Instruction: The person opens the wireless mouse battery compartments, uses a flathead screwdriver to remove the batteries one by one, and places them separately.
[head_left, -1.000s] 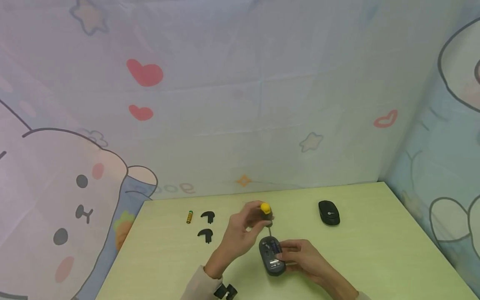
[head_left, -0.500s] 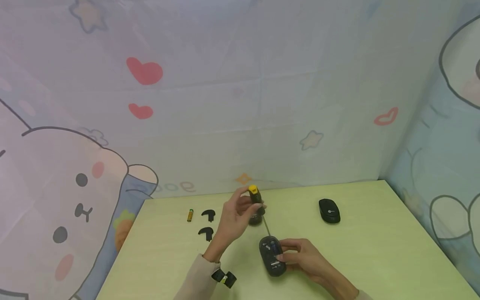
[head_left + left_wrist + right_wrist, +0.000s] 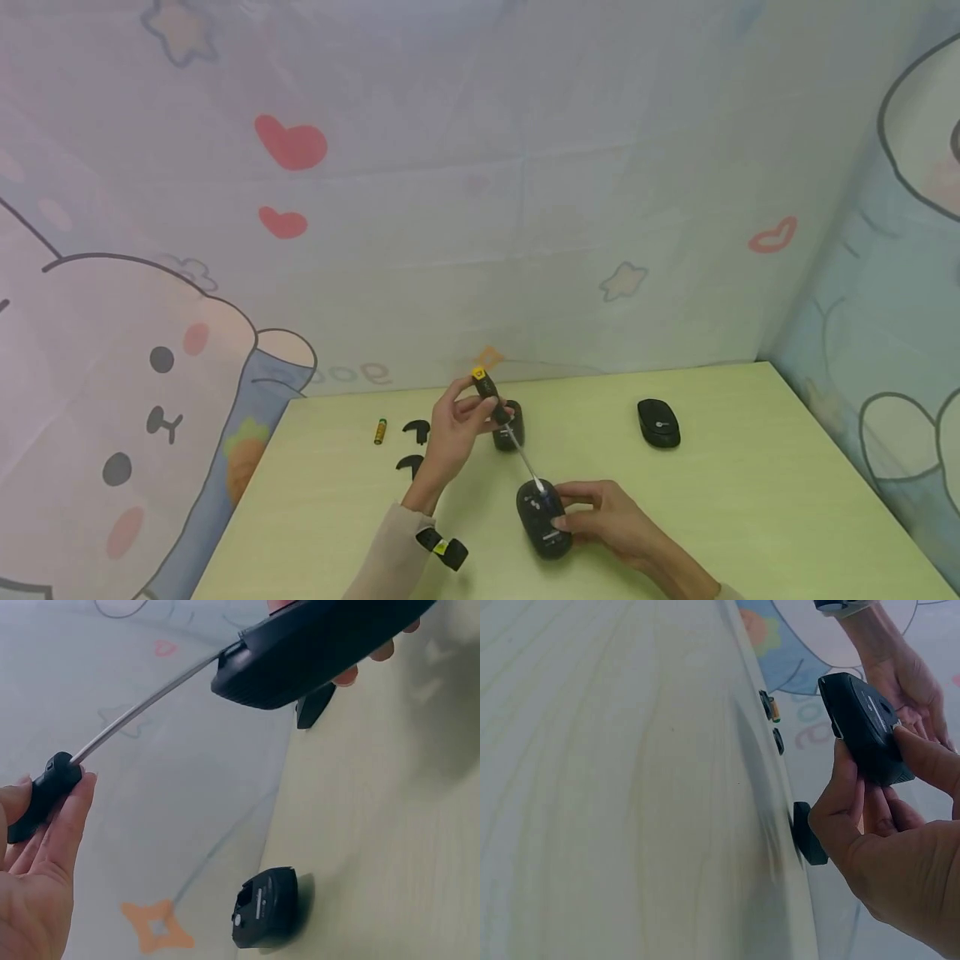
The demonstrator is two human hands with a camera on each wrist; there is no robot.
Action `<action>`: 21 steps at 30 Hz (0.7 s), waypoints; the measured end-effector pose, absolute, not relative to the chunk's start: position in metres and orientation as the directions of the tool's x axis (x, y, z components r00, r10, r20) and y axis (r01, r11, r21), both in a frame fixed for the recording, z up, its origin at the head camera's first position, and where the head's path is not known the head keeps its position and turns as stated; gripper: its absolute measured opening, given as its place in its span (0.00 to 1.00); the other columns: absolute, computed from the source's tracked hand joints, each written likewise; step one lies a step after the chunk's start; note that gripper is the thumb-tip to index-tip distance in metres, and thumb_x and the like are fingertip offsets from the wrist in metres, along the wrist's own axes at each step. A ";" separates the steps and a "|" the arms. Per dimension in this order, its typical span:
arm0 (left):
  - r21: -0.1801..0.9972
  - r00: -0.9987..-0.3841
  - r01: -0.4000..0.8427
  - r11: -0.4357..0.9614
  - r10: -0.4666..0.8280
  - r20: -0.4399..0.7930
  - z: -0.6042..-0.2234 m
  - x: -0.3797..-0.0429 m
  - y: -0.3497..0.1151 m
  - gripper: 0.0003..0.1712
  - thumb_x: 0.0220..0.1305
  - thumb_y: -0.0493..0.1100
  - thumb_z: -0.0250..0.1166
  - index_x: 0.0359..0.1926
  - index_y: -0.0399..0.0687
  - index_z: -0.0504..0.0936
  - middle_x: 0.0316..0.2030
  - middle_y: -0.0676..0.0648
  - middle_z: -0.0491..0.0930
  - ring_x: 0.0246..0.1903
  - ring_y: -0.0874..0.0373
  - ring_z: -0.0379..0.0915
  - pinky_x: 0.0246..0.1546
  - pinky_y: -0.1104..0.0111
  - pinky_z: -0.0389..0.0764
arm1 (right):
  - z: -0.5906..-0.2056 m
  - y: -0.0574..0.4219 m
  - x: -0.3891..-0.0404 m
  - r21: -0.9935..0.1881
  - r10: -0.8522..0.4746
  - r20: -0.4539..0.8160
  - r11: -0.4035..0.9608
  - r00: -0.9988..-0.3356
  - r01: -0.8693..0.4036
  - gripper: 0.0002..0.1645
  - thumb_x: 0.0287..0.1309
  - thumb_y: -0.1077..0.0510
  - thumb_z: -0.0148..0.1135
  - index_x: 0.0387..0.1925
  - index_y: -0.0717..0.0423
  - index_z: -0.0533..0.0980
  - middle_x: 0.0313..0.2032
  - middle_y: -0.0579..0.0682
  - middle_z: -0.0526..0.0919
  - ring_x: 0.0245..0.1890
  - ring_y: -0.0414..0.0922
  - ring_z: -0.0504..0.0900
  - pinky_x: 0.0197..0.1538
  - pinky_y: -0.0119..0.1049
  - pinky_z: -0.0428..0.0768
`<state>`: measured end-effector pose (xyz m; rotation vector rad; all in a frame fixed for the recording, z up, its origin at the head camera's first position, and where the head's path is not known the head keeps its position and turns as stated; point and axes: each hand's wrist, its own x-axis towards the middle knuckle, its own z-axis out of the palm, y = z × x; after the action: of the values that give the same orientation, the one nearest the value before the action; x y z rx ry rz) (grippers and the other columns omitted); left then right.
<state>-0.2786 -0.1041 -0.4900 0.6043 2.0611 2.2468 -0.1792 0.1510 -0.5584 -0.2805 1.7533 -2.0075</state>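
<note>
My left hand (image 3: 455, 429) grips the black, yellow-ended handle of a screwdriver (image 3: 489, 392). Its metal shaft slants down to the right, and the tip meets the far end of a black computer mouse (image 3: 542, 521). That mouse is turned underside up, held above the table in my right hand (image 3: 606, 521), thumb on its underside and fingers along the side. In the left wrist view the shaft (image 3: 146, 703) reaches the edge of the mouse (image 3: 322, 649). The right wrist view shows the mouse (image 3: 862, 727) pinched between thumb and fingers.
Behind the left hand a second black mouse (image 3: 512, 427) lies underside up on the table. A third mouse (image 3: 659, 423) sits to the right, top up. At the left lie a small battery (image 3: 380, 432) and two black curved covers (image 3: 417, 431). A patterned cloth stands behind the table.
My left hand has moved left, tilting the screwdriver from nearly upright to a slant. The mouse behind it has come into sight. My right hand still holds its mouse in much the same place.
</note>
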 end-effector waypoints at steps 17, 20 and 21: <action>0.962 -0.944 0.160 -0.220 0.252 0.215 -0.509 -0.281 -0.102 0.26 0.75 0.43 0.66 0.68 0.41 0.72 0.46 0.42 0.91 0.46 0.52 0.91 0.52 0.57 0.91 | -0.557 0.153 -0.181 -0.969 -0.502 -0.145 -0.103 -0.852 0.226 0.36 0.62 0.66 0.70 0.69 0.75 0.70 0.55 0.58 0.83 0.48 0.46 0.90 0.50 0.41 0.92; 0.962 -0.954 0.137 -0.236 0.230 0.192 -0.514 -0.281 -0.101 0.26 0.74 0.43 0.67 0.67 0.42 0.73 0.46 0.42 0.91 0.47 0.52 0.91 0.52 0.58 0.91 | -0.557 0.153 -0.181 -0.969 -0.508 -0.134 -0.114 -0.851 0.221 0.35 0.62 0.67 0.70 0.69 0.75 0.71 0.54 0.56 0.84 0.47 0.46 0.90 0.50 0.41 0.92; 0.962 -0.957 0.128 -0.240 0.224 0.183 -0.515 -0.281 -0.101 0.26 0.74 0.43 0.67 0.68 0.42 0.73 0.46 0.42 0.91 0.47 0.53 0.91 0.52 0.58 0.91 | -0.557 0.153 -0.182 -0.969 -0.514 -0.127 -0.119 -0.848 0.217 0.35 0.62 0.67 0.69 0.69 0.75 0.71 0.54 0.56 0.84 0.47 0.46 0.90 0.51 0.42 0.92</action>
<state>-0.2810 -0.1005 -0.5152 0.4403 1.8977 2.3857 -0.1818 0.1528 -0.5573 -0.3285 1.6784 -2.0122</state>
